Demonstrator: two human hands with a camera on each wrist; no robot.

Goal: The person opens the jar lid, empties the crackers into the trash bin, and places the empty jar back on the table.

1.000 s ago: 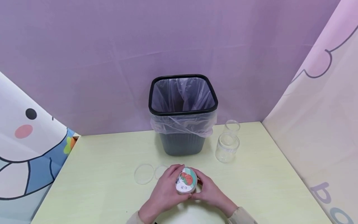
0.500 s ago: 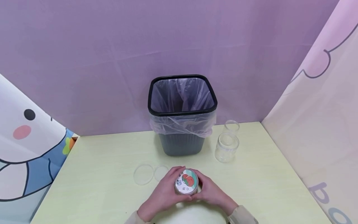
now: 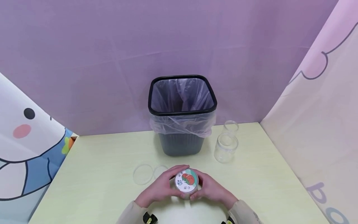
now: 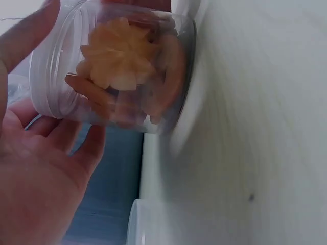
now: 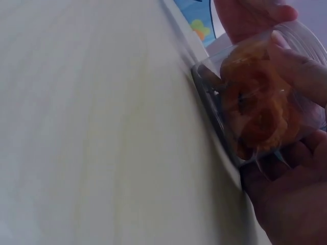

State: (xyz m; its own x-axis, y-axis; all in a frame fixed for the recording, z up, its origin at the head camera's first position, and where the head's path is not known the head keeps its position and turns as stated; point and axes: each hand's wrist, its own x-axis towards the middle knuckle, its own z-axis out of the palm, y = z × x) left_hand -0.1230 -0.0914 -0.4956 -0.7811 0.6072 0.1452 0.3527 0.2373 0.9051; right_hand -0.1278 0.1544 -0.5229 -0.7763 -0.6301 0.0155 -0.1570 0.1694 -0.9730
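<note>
Low in the middle of the head view stands a round clear plastic jar (image 3: 186, 181), its top bearing a white and green label with red-orange fruit. Through its wall the left wrist view shows orange-brown pieces (image 4: 120, 53), one shaped like a flower. My left hand (image 3: 165, 184) holds the jar from the left, with thumb and fingers curled around it near the lid end. From the other side my right hand (image 3: 210, 190) grips it, thumb across the wall and fingers beneath in the right wrist view. The jar's base is at or just above the tabletop; which, I cannot tell.
A grey bin (image 3: 181, 144) with a black rim and clear liner stands behind the hands. Right of it are a clear jar (image 3: 225, 152) and a smaller clear container (image 3: 231, 126). Two clear rings or lids, the larger (image 3: 142, 174) leftmost, lie left of the hands.
The left hand has shifted so its fingers cover less of the labelled top, and its wrist has moved slightly left. The label has turned a little. Both hands stay around the jar.
</note>
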